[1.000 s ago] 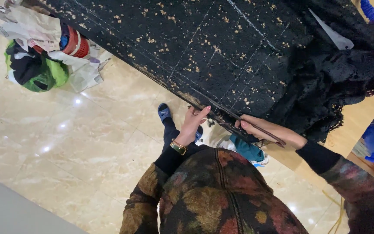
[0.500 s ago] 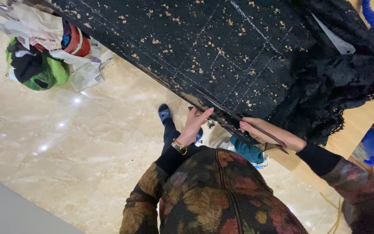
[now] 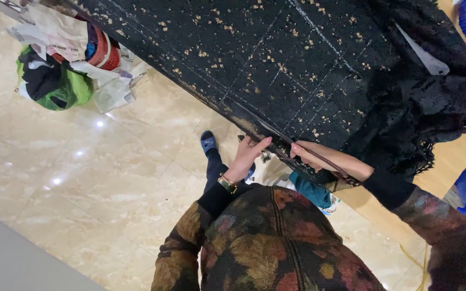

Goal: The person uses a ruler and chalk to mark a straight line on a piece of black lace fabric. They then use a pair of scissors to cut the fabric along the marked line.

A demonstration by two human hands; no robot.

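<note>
A large black fabric [image 3: 276, 59] flecked with gold lies spread over a wooden table [image 3: 454, 156]. Pale chalk lines cross it. My left hand [image 3: 248, 156] reaches up to the fabric's near hem, fingers together on the edge. My right hand [image 3: 322, 158] is a short way to the right along the same hem and closes on it, with a thin dark strip running across the fingers. A gold watch [image 3: 226, 184] sits on my left wrist. My sleeves and jacket [image 3: 276, 242] are dark with a floral pattern.
Black lace [image 3: 432, 113] is bunched on the right of the table, with a white pointed scrap [image 3: 424, 51] on it. A heap of bags, a green bundle [image 3: 55, 86] and a red basket [image 3: 103, 51] lies on the beige marble floor. A teal cloth [image 3: 311, 191] hangs under the table.
Both hands stay at the hem, almost unmoved. The view has shifted slightly.
</note>
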